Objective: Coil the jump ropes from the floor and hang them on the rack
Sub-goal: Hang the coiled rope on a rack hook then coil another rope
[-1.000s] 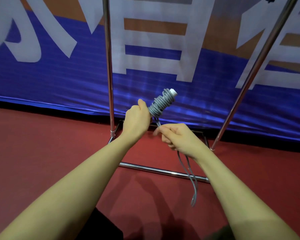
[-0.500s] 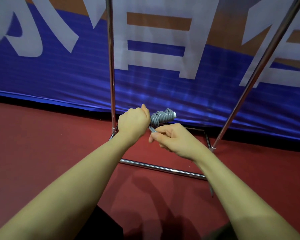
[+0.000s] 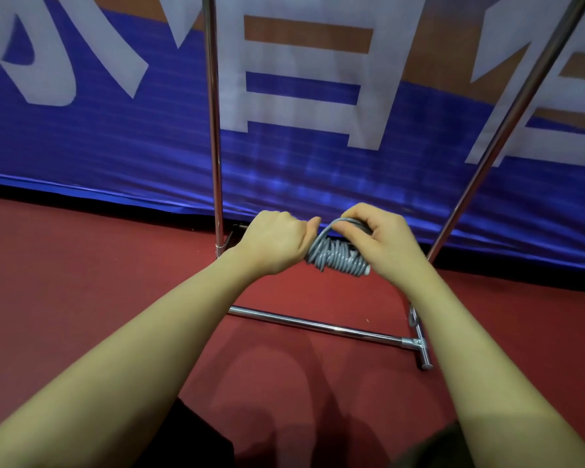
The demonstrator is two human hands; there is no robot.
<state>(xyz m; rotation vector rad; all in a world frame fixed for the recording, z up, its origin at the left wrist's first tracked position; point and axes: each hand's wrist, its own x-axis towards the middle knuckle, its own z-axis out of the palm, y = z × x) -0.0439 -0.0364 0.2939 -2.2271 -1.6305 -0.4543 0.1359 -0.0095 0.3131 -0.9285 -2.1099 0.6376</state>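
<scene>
Red floor (image 3: 81, 298) and a blue banner (image 3: 115, 146) lie behind a chrome rack (image 3: 318, 324). Between both hands is the grey jump rope (image 3: 338, 260), wound in a tight bundle. The left hand (image 3: 274, 244) is curled round one end of it. The right hand (image 3: 382, 241) pinches the last loop just above the bundle. Coiling seems almost finished; hanging on the rack is not yet done.

Jump rope (image 3: 338, 258): grey cord wound in tight coils around its handle, lying roughly level, one loose loop arching over the top.
Rack (image 3: 313, 324): chrome tubes, two uprights, base bar on red floor.
</scene>
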